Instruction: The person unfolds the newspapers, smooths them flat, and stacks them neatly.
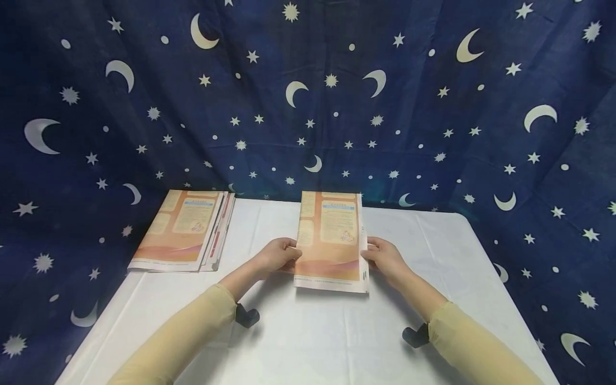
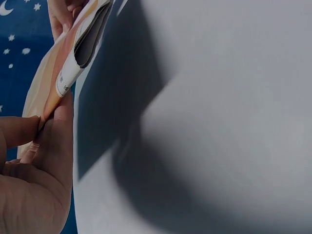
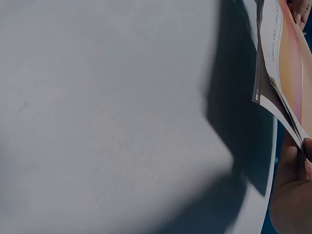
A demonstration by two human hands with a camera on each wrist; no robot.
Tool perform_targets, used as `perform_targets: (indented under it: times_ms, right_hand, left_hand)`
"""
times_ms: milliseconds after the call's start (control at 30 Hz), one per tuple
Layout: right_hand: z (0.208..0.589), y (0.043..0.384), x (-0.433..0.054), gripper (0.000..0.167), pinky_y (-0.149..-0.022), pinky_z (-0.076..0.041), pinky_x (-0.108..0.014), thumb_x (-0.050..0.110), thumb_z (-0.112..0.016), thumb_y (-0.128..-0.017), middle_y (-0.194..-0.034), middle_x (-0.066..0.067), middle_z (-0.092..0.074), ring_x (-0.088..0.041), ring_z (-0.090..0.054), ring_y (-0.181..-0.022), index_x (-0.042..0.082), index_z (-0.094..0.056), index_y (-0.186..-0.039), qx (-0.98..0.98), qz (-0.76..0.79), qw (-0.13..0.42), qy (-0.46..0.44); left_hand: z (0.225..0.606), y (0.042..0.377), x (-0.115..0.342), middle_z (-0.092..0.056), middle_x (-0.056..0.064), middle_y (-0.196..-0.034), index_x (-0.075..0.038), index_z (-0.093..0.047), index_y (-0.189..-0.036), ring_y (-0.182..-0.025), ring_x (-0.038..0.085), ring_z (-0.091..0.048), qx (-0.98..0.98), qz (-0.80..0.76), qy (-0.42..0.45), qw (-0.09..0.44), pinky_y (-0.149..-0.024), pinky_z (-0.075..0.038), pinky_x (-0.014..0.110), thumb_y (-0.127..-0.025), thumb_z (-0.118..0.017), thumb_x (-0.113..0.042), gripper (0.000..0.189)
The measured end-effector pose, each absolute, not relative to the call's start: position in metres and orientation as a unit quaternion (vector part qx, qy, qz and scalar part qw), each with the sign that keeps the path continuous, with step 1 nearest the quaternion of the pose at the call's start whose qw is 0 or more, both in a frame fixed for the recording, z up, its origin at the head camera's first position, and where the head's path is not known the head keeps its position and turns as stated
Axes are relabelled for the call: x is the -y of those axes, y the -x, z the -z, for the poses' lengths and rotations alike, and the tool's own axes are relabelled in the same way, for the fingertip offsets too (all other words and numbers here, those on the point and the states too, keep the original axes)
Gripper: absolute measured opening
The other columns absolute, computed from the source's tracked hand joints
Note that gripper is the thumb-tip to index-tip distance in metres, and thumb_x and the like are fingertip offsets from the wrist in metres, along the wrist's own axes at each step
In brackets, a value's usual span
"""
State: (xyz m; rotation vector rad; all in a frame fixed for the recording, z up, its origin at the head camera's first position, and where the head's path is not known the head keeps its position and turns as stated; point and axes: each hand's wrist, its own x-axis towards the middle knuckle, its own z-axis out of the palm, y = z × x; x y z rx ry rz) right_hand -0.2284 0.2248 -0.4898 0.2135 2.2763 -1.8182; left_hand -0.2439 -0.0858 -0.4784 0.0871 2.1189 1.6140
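A folded newspaper (image 1: 329, 246) with an orange and cream printed page is held over the middle of the white table, its shadow falling on the cloth below. On its left edge, my left hand (image 1: 279, 255) pinches the fold between thumb and fingers. My right hand (image 1: 385, 259) grips the opposite, loose-leaved edge, thumb on top and fingers underneath. In the left wrist view the rounded fold of the newspaper (image 2: 70, 73) shows near the left thumb. The right wrist view has the parted sheets of the newspaper (image 3: 278, 73) beside the right hand (image 3: 292, 195).
At the back left of the white table (image 1: 308, 337) lies a stack of folded newspapers (image 1: 175, 230), the top one with the same orange page. A dark blue curtain (image 1: 308, 96) with moons and stars hangs behind the table and down both sides.
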Motion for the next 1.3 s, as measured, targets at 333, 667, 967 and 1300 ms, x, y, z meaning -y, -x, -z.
perform_targets:
  times_ms: [333,667,967,1300]
  right_hand:
    - [0.494,0.221,-0.257,0.051,-0.075,-0.056,-0.026,0.009,-0.06,-0.099,-0.133,-0.021,-0.064,-0.013,-0.066,-0.093,-0.005,-0.047,-0.146,-0.799,0.584,0.107,-0.09]
    - [0.499,0.214,-0.283,0.054,-0.073,-0.055,-0.026,0.01,-0.061,-0.097,-0.136,-0.022,-0.061,-0.013,-0.062,-0.093,-0.009,-0.047,-0.145,-0.828,0.535,0.131,-0.103]
    - [0.498,0.214,-0.295,0.054,-0.071,-0.053,-0.03,0.011,-0.062,-0.097,-0.122,-0.017,-0.066,-0.017,-0.06,-0.09,-0.01,-0.047,-0.144,-0.839,0.51,0.149,-0.121]
    - [0.5,0.215,-0.3,0.054,-0.069,-0.054,-0.028,0.013,-0.062,-0.098,-0.112,-0.011,-0.069,-0.016,-0.061,-0.086,-0.009,-0.046,-0.145,-0.833,0.512,0.158,-0.137]
  left_hand:
    - [0.487,0.244,0.051,-0.071,0.012,-0.088,0.006,-0.062,-0.121,-0.07,0.017,-0.07,-0.772,-0.581,-0.037,0.255,-0.064,-0.061,0.03,-0.101,-0.057,-0.011,0.027]
    - [0.5,0.238,0.023,-0.069,0.011,-0.082,0.005,-0.065,-0.111,-0.067,0.017,-0.07,-0.764,-0.584,-0.043,0.273,-0.064,-0.062,0.031,-0.101,-0.056,-0.009,0.02]
    - [0.5,0.236,0.006,-0.065,0.008,-0.075,0.001,-0.068,-0.095,-0.06,0.015,-0.068,-0.792,-0.549,-0.039,0.262,-0.059,-0.06,0.029,-0.101,-0.058,-0.01,0.015]
    - [0.5,0.238,-0.003,-0.066,0.005,-0.077,-0.004,-0.068,-0.092,-0.058,0.012,-0.06,-0.844,-0.478,-0.03,0.243,-0.053,-0.049,0.022,-0.098,-0.067,-0.016,0.014]
